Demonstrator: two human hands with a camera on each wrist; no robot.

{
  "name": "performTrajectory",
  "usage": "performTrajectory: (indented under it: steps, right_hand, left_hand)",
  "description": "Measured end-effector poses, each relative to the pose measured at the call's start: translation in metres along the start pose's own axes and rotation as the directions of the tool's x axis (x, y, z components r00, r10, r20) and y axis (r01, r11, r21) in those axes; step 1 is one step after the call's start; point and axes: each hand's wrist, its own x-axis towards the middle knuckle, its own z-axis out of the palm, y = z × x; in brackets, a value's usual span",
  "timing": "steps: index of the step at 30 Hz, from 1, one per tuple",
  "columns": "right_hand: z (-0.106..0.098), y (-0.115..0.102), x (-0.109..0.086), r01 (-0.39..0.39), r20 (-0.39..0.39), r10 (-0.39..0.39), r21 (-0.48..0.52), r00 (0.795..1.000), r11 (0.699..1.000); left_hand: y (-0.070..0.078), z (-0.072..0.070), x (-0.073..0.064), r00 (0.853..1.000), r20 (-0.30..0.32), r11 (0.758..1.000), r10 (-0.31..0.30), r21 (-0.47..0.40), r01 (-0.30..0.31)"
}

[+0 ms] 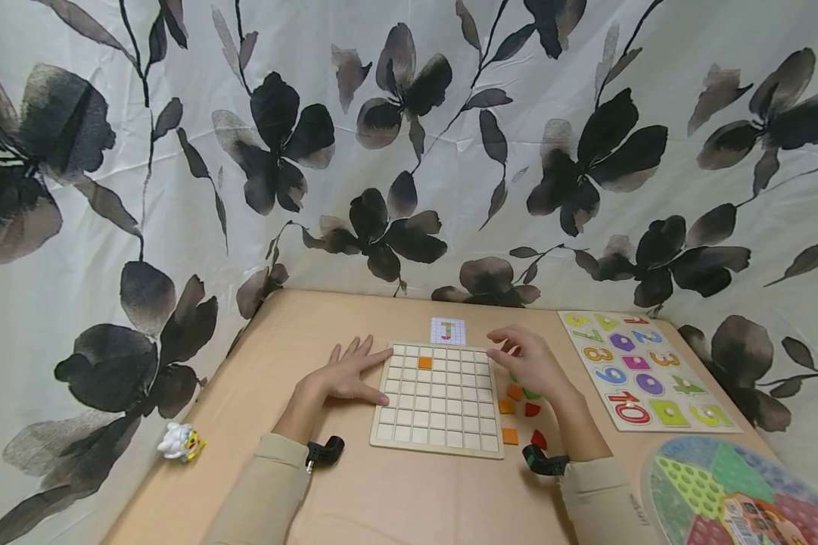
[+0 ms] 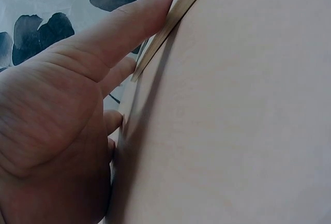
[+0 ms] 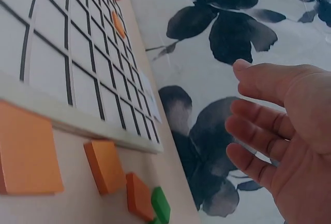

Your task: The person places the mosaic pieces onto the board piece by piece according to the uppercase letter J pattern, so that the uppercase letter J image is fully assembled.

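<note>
A square wooden grid board [image 1: 437,420] lies on the table with one orange square tile [image 1: 425,363] in its upper rows. My left hand [image 1: 347,375] rests at the board's left edge, thumb and fingers spread, the thumb touching the rim. My right hand [image 1: 526,363] is by the board's upper right corner; in the right wrist view its fingers [image 3: 258,144] curve loosely with nothing between them. Beneath and beside that hand lie loose orange squares [image 1: 510,437], red pieces [image 1: 532,409] and green pieces [image 1: 531,394], some partly hidden. Behind the board is a small pattern card [image 1: 448,331].
A number puzzle board [image 1: 654,416] lies at the right. Nearer, a round multicoloured game board [image 1: 695,481] covers the front right corner. On the left edge stands a small white and yellow toy figure [image 1: 180,442]. A floral curtain [image 1: 395,166] hangs behind the table.
</note>
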Motion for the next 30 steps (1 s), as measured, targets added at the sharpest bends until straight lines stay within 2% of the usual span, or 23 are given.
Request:
performTrajectory:
  steps: [8, 15, 24, 30]
  right_hand:
    - [-0.008, 0.022, -0.004, -0.084, 0.045, 0.084, 0.004, 0.995, 0.996]
    - [-0.009, 0.037, -0.007, -0.114, 0.066, 0.113, 0.004, 0.991, 0.994]
    - [-0.011, 0.050, -0.009, -0.234, 0.097, 0.237, -0.038, 0.967, 0.971]
    - [-0.009, 0.060, -0.010, -0.244, 0.105, 0.248, -0.057, 0.963, 0.968]
  left_hand:
    - [-0.001, 0.001, 0.002, 1.000, 0.001, 1.000, -0.012, 0.009, 0.012]
    - [-0.002, 0.002, 0.003, 1.000, -0.001, 1.000, -0.014, 0.021, 0.014]
    - [-0.001, 0.002, 0.003, 1.000, 0.001, 1.000, -0.020, 0.014, 0.020]
    - [0.001, 0.001, 0.002, 1.000, 0.001, 1.000, -0.019, 0.006, 0.019]
